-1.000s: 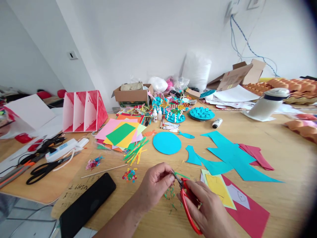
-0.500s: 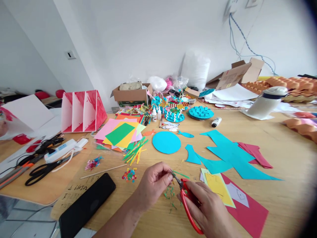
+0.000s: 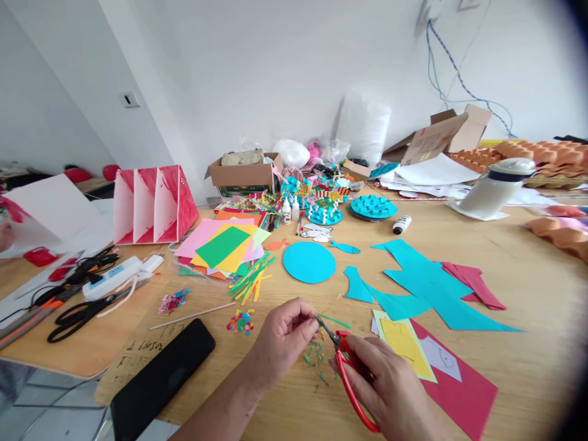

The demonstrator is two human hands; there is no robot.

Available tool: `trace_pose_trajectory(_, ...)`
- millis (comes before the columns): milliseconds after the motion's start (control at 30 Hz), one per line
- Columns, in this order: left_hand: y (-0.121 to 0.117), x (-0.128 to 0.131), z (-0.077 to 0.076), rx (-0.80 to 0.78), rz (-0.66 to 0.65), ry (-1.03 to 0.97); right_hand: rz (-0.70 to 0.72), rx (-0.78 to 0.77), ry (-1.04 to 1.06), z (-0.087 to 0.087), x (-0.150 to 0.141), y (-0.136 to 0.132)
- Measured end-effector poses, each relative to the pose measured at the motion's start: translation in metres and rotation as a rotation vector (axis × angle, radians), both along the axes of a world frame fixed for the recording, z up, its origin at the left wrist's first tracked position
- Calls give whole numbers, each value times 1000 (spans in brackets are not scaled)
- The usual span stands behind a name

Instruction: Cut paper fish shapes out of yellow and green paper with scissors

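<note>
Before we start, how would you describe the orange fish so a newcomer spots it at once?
On the wooden table, find the big blue paper circle. The small orange fish lies by its far left edge. Its colour sets it apart from the blue fish and the white fish nearby.

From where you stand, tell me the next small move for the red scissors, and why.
Probably one careful snip: the right hand holds the red scissors with their tips at the left hand's pinched fingers, and green snippets lie close by. Whatever is pinched is too small to tell.
</note>
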State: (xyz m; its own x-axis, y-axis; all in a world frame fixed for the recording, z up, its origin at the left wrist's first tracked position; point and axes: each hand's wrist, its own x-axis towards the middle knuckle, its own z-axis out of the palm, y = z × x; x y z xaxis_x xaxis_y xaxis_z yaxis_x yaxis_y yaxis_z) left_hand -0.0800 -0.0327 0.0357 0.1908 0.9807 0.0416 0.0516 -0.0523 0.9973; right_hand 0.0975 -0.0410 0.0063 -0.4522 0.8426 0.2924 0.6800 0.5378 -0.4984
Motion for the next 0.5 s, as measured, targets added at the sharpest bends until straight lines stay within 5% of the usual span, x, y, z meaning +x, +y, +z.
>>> trace_pose_trajectory(500, 0, 0, 1, -33, 55, -8, 5, -58, -28, 2, 2, -1)
